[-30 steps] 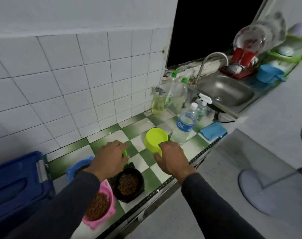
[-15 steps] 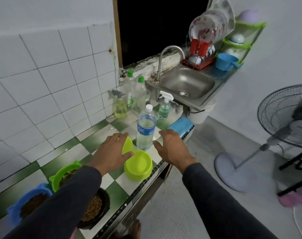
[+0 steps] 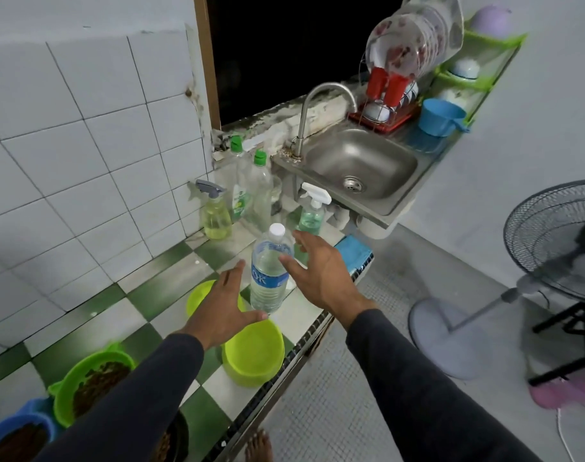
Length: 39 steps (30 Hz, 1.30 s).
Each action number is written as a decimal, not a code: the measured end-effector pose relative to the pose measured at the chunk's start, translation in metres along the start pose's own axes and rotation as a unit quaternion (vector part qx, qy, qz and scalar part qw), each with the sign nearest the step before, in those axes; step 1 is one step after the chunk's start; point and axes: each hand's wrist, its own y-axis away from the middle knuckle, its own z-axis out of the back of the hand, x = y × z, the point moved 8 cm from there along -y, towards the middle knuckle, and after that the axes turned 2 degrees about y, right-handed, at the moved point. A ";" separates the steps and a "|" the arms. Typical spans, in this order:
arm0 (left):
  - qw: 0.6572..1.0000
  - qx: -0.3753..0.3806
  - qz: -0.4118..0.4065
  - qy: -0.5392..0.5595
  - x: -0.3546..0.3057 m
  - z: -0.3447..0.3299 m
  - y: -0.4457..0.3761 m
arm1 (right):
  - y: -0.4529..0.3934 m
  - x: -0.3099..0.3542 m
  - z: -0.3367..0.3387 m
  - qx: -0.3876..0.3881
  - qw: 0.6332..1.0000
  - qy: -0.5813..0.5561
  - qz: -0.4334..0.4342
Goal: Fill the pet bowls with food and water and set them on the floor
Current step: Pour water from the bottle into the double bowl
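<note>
Lime-green empty bowl sits at the surface edge, water bottle upright just behind it. Both hands, left hand and right hand, are spread, flanking the bottle, gripping nothing. Risks: knocking the capped bottle over, elbowing the bowl off the edge.

Water bottle behind bowl, on counter

White square wall tiles fill the upper left of the frame. At top centre a window shows black. A steel sink sits right of centre. A standing fan occupies the right edge on a grey floor.
</note>
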 end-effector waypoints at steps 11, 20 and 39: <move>0.995 -0.013 0.007 0.102 0.018 -0.021 -0.053 | -0.059 0.005 -0.002 -0.016 0.999 -0.038 0.036; 0.977 -0.040 0.009 0.209 0.012 -0.030 -0.072 | -0.078 0.006 -0.002 -0.014 0.997 -0.032 0.071; 0.968 -0.022 0.015 0.249 0.018 -0.033 -0.078 | -0.088 0.017 -0.009 0.036 0.984 -0.007 0.172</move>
